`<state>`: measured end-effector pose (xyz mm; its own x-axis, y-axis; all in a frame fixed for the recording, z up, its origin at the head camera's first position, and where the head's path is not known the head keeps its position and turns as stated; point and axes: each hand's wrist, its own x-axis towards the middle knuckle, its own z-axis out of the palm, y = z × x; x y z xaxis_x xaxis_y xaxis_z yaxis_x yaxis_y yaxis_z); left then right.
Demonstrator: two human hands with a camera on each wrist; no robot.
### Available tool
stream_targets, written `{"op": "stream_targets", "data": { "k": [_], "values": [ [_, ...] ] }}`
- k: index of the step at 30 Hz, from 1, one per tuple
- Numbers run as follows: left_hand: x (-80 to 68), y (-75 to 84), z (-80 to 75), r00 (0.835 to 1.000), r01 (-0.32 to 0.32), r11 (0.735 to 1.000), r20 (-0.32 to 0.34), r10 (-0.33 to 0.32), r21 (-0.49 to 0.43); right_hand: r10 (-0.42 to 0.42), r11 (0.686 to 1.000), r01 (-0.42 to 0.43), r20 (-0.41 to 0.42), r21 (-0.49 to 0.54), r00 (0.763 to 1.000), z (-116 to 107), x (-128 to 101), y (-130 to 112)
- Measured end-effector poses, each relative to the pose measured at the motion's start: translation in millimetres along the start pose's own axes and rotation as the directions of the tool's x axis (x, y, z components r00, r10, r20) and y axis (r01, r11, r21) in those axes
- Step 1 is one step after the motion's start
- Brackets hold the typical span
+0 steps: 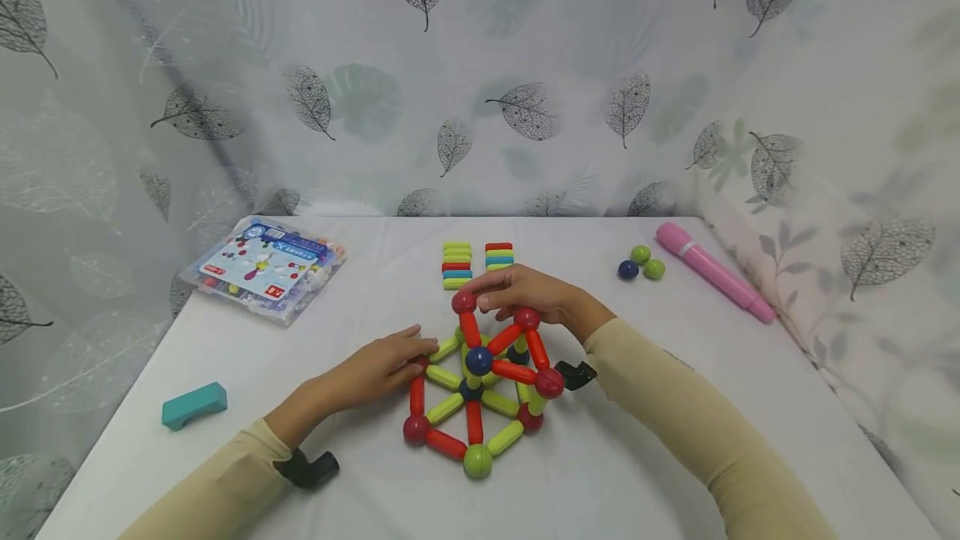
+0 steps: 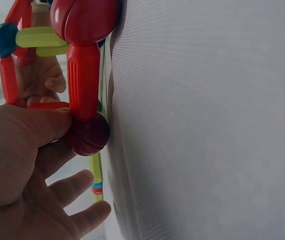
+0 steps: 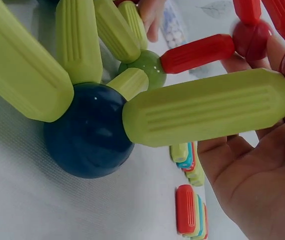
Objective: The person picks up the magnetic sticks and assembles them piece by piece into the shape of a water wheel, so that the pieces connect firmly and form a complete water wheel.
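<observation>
A model of balls and grooved sticks (image 1: 513,372) stands on the white table, with a flat base of red and lime sticks and a raised red-stick frame above. My left hand (image 1: 371,369) is at its left side; thumb and forefinger pinch a dark red ball (image 2: 88,136) at the base, the other fingers spread loosely. Behind the raised frame, my right hand (image 1: 536,294) holds its far-left red ball (image 1: 463,302) between thumb and fingers. In the right wrist view, a lime stick (image 3: 207,107) and a dark blue ball (image 3: 88,131) stand in front of that hand.
Two rows of loose sticks (image 1: 457,266) lie beyond the model. To their right are a blue ball (image 1: 627,270), several green balls (image 1: 654,269) and a pink marker-like tube (image 1: 716,272). A clear box of parts (image 1: 262,267) and a teal block (image 1: 194,405) sit left.
</observation>
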<state>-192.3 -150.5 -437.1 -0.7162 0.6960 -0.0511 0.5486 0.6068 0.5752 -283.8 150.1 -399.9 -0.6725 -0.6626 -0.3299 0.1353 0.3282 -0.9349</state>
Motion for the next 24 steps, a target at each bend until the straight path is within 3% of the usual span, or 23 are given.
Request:
{"op": "stream_targets", "data": {
  "k": [14, 20, 24],
  "values": [
    [-1.7, 1.6, 1.1, 1.000, 0.002, 1.000, -0.022, -0.002, 0.017, -0.060, 0.998, 0.059, -0.063, -0.004, 0.996, -10, -9, 9],
    [-17.4, 10.0, 4.3, 0.997, 0.074, 0.997, -0.038, -0.073, 0.031, -0.132, 0.991, 0.129, -0.068, -0.041, 0.989, -16, -34, 8],
    [-30.0, 15.6, 9.3, 0.994, 0.100, 0.994, -0.054, -0.098, 0.035, -0.124, 0.990, 0.118, -0.084, -0.072, 0.989, -17, -51, 11]
  ]
}}
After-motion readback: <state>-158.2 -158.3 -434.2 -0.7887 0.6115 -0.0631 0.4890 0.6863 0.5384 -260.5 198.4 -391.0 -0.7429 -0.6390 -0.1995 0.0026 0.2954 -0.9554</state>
